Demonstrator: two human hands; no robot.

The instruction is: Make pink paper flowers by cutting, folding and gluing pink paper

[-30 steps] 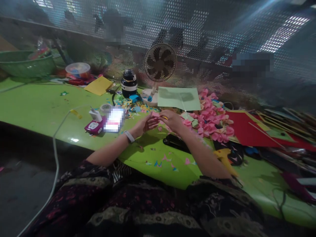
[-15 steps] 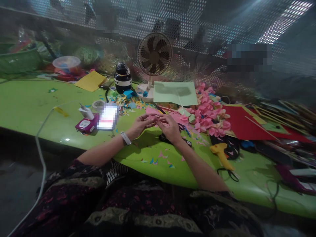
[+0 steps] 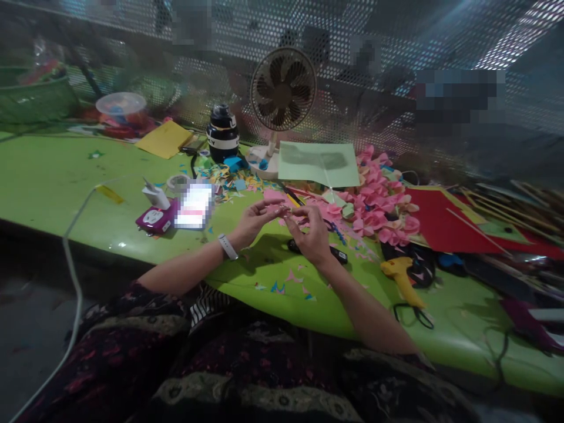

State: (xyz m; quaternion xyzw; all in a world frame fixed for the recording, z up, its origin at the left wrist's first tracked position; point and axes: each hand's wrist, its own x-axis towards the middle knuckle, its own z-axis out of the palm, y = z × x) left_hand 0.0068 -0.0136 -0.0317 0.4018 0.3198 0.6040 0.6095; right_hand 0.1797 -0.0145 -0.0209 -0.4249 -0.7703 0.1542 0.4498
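Dark floral fabric (image 3: 264, 364) covered the person's lap nearest the camera, against the edge of the glossy lime-green counter (image 3: 53, 188). Small pink and blue paper cuttings (image 3: 286, 285) lay scattered just past that edge. Above them the left hand (image 3: 258, 218), a white band (image 3: 227, 247) on its wrist, and the right hand (image 3: 312, 232) met fingertip to fingertip. Both hands pinched a small pink piece of paper (image 3: 283, 210) just above the counter, though blur hid its shape. A slim black tool (image 3: 337, 254) lay under the right hand, with a yellow glue gun (image 3: 400, 277) to its right. Off to the left sat a magenta power strip (image 3: 154, 218). Beyond the hands spread a heap of pink paper flowers (image 3: 379, 205), a pale green paper sheet (image 3: 319, 164) beside it and a red paper sheet (image 3: 440, 229) further right. Farthest stood a small beige desk fan (image 3: 282, 88) and a black-and-white jar (image 3: 222, 138).
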